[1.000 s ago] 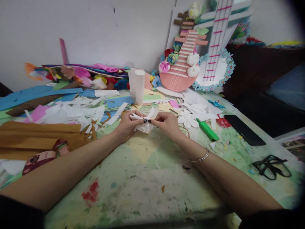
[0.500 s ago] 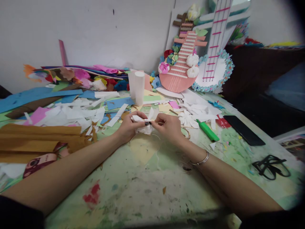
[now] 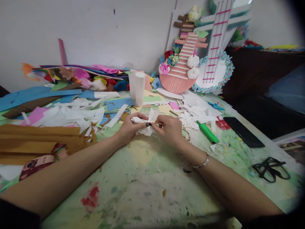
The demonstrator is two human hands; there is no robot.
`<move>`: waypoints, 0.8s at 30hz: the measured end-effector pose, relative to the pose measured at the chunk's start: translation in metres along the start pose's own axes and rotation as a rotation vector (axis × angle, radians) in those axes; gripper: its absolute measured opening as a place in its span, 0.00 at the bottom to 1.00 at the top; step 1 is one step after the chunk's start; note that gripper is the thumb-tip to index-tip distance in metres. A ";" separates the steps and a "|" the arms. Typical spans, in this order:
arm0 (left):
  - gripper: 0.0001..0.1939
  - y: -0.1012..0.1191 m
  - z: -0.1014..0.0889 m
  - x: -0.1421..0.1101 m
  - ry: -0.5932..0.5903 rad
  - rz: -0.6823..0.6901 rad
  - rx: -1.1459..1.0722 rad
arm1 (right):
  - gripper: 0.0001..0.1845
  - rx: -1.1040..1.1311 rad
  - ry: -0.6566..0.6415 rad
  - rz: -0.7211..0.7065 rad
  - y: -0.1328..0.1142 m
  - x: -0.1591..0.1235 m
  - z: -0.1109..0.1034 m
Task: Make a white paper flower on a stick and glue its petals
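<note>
Brown paper sheets (image 3: 38, 136) far left, maroon-and-pink object (image 3: 35, 166) just in front, close by my left arm (image 3: 73, 175). A careless sweep could shift both. White scraps (image 3: 71, 114) next: loose pile, same colour as my piece, so easy mix-up if it gets put down there. Left hand (image 3: 128, 128) mid-table, thumb and fingers pinched on the crumpled white paper (image 3: 145, 131). It sits between my 2 hands; can't tell if it touches the tabletop (image 3: 140, 197). Looks thin: squeeze too hard and it creases or tears. Thin stick (image 3: 157, 123) runs from the paper to the right. If the 2 grips twist unevenly, stick slips and paper loosens. Pale thread (image 3: 158, 163) lies nearer me; could snag on a finger. Right hand (image 3: 169, 128) closed, thumb and index pinching the stick. Thumb tips nearly meet, so the join is hidden; misalignment would go unseen. Gold-coloured ring (image 3: 189, 135) by the right wrist, partly hidden, and white paper flower (image 3: 189, 120) just past the knuckles. Swing right and petals could get crushed.
</note>
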State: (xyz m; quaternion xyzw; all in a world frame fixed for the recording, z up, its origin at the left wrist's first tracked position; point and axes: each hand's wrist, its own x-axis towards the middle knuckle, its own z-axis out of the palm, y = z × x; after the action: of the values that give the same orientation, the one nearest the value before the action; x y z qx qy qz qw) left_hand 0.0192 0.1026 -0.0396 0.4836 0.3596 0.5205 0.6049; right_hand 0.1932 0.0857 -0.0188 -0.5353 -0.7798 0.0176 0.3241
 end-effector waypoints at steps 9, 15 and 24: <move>0.18 -0.002 0.000 0.001 0.029 -0.029 0.008 | 0.14 -0.006 0.039 -0.007 -0.001 -0.001 0.002; 0.18 -0.005 -0.002 0.002 0.014 -0.029 0.026 | 0.15 -0.008 0.041 0.004 0.003 0.000 0.005; 0.18 -0.012 -0.004 0.005 0.035 0.044 0.096 | 0.14 -0.019 0.030 0.000 0.005 -0.001 0.008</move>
State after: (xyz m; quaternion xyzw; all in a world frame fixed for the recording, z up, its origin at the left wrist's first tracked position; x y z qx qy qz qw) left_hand 0.0198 0.1080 -0.0514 0.5107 0.3841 0.5242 0.5629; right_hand 0.1937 0.0893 -0.0273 -0.5384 -0.7750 0.0021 0.3308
